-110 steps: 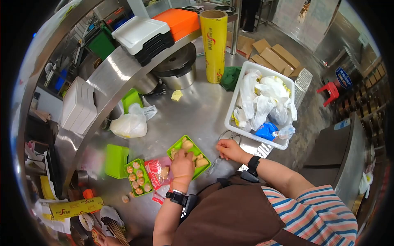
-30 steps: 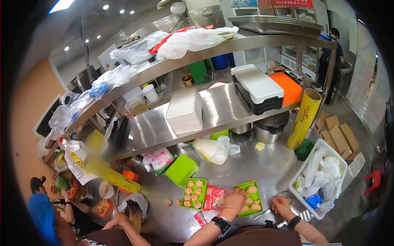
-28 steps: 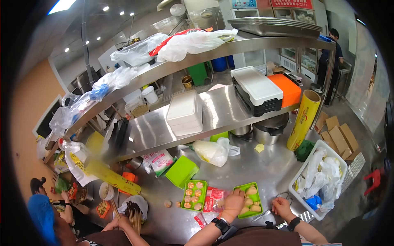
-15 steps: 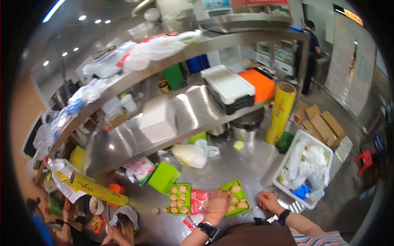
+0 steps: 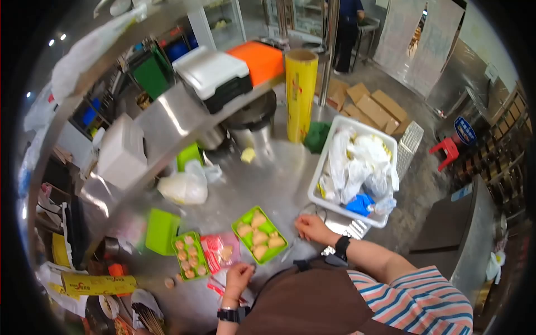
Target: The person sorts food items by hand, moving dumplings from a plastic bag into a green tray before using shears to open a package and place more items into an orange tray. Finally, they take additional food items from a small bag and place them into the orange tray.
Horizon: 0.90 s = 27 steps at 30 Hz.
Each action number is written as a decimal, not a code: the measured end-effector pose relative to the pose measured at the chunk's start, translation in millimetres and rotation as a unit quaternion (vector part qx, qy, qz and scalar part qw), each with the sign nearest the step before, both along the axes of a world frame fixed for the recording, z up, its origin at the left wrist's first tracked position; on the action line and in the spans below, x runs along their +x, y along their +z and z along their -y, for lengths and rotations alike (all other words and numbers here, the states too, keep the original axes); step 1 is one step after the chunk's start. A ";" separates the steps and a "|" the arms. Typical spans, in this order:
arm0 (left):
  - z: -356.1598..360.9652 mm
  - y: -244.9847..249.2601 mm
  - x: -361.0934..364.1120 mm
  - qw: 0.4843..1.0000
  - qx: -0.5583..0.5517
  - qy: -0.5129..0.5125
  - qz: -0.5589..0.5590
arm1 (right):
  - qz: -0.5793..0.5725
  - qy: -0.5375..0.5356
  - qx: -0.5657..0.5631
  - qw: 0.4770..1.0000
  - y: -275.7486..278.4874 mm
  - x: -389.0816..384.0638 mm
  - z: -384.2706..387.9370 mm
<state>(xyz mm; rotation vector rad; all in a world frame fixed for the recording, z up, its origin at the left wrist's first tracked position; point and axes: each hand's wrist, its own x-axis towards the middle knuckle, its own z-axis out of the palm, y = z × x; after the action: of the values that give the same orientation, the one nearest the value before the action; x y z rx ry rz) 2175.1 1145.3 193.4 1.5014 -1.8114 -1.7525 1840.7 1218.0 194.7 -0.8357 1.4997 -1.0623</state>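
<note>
My left hand (image 5: 239, 281) is over the counter, just below a red-and-clear packet (image 5: 219, 251). Its fingers are curled together; whatever they may hold cannot be made out. My right hand (image 5: 314, 229) hovers at the right, fingertips pinched, anything between them too small to tell. Between and above my hands lies a bright green tray (image 5: 268, 215) holding several pale tan pieces (image 5: 259, 238). Left of the packet sits a second green tray (image 5: 199, 272) with several round pinkish-orange pieces (image 5: 190, 245). A small round piece (image 5: 169, 283) rests on the metal beside it.
A white bin (image 5: 316, 180) full of plastic bags stands right of the counter (image 5: 234, 195). Behind are a yellow film roll (image 5: 299, 97), a steel pot (image 5: 251, 125) and a raised shelf (image 5: 173, 114). A green box (image 5: 162, 231) and a bagged item (image 5: 184, 188) lie left.
My left hand has left the green tray of tan pieces and moved down and left. My right hand stays beside that tray, fingers still bent. The view has swung to the right.
</note>
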 end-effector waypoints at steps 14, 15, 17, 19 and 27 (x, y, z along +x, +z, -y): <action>-13.8 -11.4 -6.4 0.988 0.091 0.109 -0.065 | 0.022 0.001 0.001 1.000 1.9 2.1 1.6; -14.0 -4.9 -9.5 0.987 0.091 0.112 -0.067 | 0.030 0.007 -0.002 1.000 3.5 2.3 1.7; -16.9 8.8 -14.4 0.989 0.096 0.081 -0.077 | 0.030 0.013 0.008 0.999 6.8 2.2 1.1; -19.2 4.3 -23.9 0.988 0.111 0.077 -0.075 | 0.028 0.021 0.015 0.999 8.3 2.5 2.4; -5.2 15.5 -59.9 0.943 0.223 0.203 -0.139 | 0.022 0.017 0.015 1.000 4.1 2.6 1.8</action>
<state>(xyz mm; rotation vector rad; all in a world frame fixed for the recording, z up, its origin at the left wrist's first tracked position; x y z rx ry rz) 2115.2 1150.4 208.9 1.5313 -0.9246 -2.1001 1843.3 1216.2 198.8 -0.8101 1.4565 -1.0243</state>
